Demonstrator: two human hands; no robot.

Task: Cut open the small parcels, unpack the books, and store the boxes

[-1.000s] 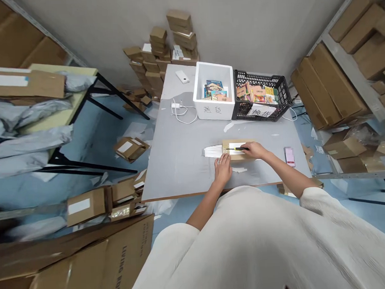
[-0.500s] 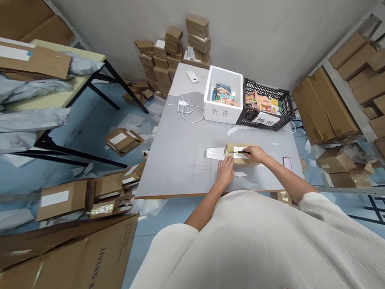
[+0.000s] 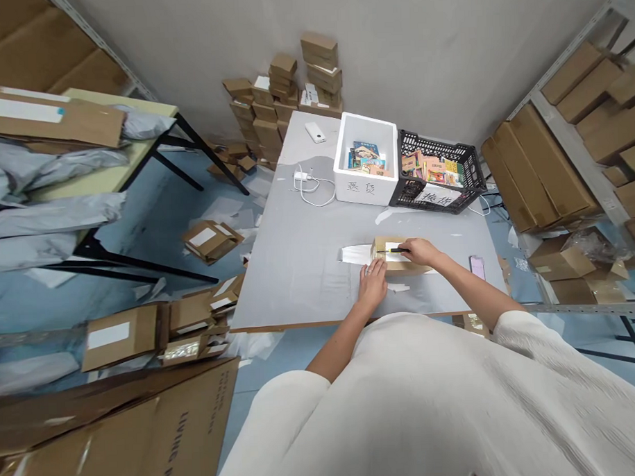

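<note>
A small brown cardboard box [image 3: 402,265] with a white label lies on the grey table [image 3: 308,266]. My right hand [image 3: 421,251] is closed round a black and yellow pen-like tool [image 3: 393,250], its tip lying across the box's label. My left hand [image 3: 372,283] rests flat against the box's near left corner, fingers stretched out. A white slip of paper [image 3: 354,253] sticks out from the box's left side.
At the table's back stand a white foam bin [image 3: 366,189] and a black crate [image 3: 469,184], both with colourful packs. A charger with cable [image 3: 308,182], a white device [image 3: 316,132] and a phone [image 3: 477,265] lie on the table. Cardboard boxes litter the floor left; shelves stand right.
My hands and the box stay as they were. Only the view has shifted slightly as my head moved.
</note>
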